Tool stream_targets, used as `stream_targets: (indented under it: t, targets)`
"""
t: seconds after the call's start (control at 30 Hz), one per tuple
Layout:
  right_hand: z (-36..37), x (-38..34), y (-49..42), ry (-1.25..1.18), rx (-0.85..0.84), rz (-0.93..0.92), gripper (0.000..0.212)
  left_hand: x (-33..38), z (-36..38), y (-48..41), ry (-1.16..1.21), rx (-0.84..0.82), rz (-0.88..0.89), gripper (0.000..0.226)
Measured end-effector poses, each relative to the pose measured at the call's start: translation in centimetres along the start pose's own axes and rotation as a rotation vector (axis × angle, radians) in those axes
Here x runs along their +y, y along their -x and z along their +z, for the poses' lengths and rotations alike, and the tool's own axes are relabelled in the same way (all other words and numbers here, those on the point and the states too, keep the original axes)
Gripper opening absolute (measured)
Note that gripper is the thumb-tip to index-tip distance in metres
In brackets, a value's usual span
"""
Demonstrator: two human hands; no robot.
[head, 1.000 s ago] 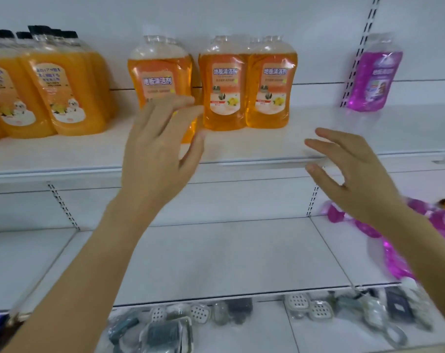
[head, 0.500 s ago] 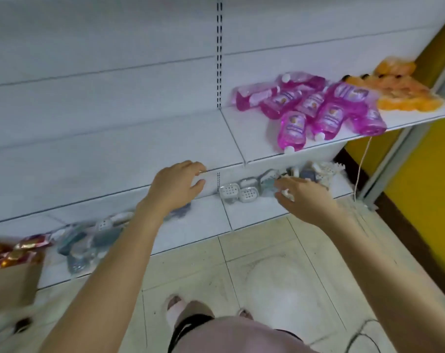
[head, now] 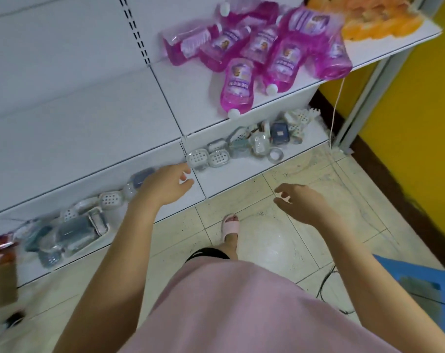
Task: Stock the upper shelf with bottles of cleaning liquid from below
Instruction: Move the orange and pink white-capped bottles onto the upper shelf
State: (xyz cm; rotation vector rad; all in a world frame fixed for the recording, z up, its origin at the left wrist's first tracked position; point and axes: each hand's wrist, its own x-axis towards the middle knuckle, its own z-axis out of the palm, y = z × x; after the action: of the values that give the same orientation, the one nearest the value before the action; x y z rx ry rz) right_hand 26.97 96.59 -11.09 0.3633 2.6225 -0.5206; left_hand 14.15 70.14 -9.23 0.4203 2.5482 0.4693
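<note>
Pink bottles [head: 238, 82] on shelf [head: 196, 98], well above both empty hands.

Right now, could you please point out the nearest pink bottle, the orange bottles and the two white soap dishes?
Pink bottle [head: 238, 84]: head view, on its label.
Orange bottles [head: 379, 21]: head view, middle of the blurred pile.
Soap dishes [head: 198, 158]: head view, on the left dish's perforated top.

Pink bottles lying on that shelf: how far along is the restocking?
Done: cannot tell, the upper shelf is out of view. In hand: nothing; left hand and right hand are both empty. Left: the pile of pink bottles, plus orange bottles beside it, all lying unlifted.
</note>
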Motion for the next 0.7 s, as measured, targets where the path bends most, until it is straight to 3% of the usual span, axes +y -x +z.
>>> stream_targets:
  t: [0.3, 0.43, 0.57, 0.7]
  targets:
    - [-7.4, 2.5, -7.1, -0.046, 0.169, -0.047, 0.035, 7.5, -4.1, -11.6, -0.029, 0.198, 0.080, 0.030]
    - [-11.0, 3.6, -10.8, -0.036, 0.219, -0.108, 0.033, 9.8, -4.8, -15.3, 0.022, 0.259, 0.024, 0.030]
    - [-13.9, 4.9, -14.9, -0.039, 0.247, -0.184, 0.029, 12.2, -3.6, -18.1, 0.112, 0.308, -0.138, 0.046]
    - [-16.5, 5.6, -18.8, -0.020, 0.246, -0.323, 0.028, 15.2, -2.5, -19.7, 0.113, 0.310, -0.308, 0.076]
